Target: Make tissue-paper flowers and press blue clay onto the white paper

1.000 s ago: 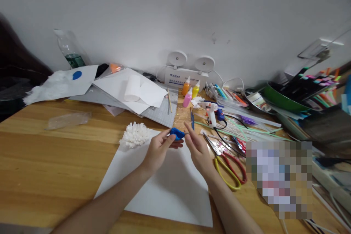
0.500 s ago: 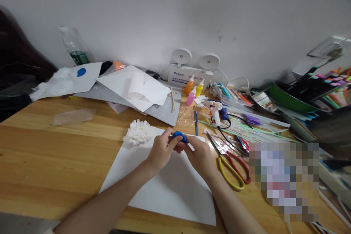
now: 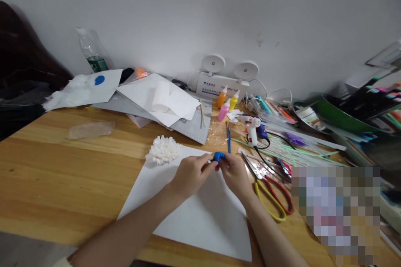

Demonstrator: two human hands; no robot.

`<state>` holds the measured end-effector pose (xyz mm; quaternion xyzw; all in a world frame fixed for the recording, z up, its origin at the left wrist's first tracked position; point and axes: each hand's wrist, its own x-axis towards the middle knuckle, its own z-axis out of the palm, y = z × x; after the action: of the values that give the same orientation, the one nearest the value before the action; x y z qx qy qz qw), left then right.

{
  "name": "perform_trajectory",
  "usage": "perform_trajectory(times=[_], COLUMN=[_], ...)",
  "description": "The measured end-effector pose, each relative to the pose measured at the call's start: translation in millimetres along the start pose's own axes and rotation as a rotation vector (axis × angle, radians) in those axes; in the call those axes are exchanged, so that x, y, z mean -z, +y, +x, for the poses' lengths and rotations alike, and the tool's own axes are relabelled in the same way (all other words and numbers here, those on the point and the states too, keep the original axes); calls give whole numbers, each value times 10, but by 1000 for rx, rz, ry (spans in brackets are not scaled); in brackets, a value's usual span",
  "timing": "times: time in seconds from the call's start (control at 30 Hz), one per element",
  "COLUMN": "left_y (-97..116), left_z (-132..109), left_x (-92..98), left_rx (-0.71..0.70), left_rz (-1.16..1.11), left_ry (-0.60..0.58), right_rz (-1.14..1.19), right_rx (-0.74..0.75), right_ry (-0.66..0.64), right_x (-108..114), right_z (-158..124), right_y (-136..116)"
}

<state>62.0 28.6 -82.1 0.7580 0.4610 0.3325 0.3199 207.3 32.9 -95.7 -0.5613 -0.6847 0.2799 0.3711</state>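
Note:
A small lump of blue modelling clay [image 3: 218, 156] is pinched between the fingertips of both hands, above the far part of a white paper sheet [image 3: 203, 221]. My left hand [image 3: 191, 174] is closed on the lump's left side. From the right, my right hand [image 3: 235, 174] grips the other side with bent fingers. The clay looks curved, and part of it is hidden by the fingers. Beside the sheet's far left corner rests a white, ruffled clump [image 3: 163, 149], apart from the hands. Scissors [image 3: 257, 173] with one yellow and one red handle lie to the right of my right hand.
A white glue gun [image 3: 252, 131] with a black cord stands behind the scissors. Paint bottles [image 3: 223, 110], brushes [image 3: 228, 137] and a grey cutting mat [image 3: 200, 127] with papers lie at the back. Left is a clear plastic wrapper [image 3: 91, 130]. Further right stands a green container [image 3: 338, 112].
The blue clay has turned and looks more bent between the fingers. My left fingers have straightened somewhat and sit lower on it. The whole view has shifted slightly.

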Motion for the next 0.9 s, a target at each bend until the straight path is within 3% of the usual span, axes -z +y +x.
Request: perform_trajectory(times=[0.13,0.27,0.53,0.77,0.9], left_y=[-62,-111,-85,-6,15], left_z=[55,77,19,29,30], left_x=[28,27,-90,-51,-15], left_rx=[84,88,-15,-95,-99], left_rz=[-68,-167,19,-169,-289], left_ry=[157,137,229,174,84], right_rz=[140,332,274,362,481], right_rx=[49,58,-38,-32,-38], right_ry=[-131,-260,-101,-7,-44], right_x=[0,9,-69,8,16], right_z=[-13,-48,-66,-24,-10], right_y=[8,-33,-62,-25,-9])
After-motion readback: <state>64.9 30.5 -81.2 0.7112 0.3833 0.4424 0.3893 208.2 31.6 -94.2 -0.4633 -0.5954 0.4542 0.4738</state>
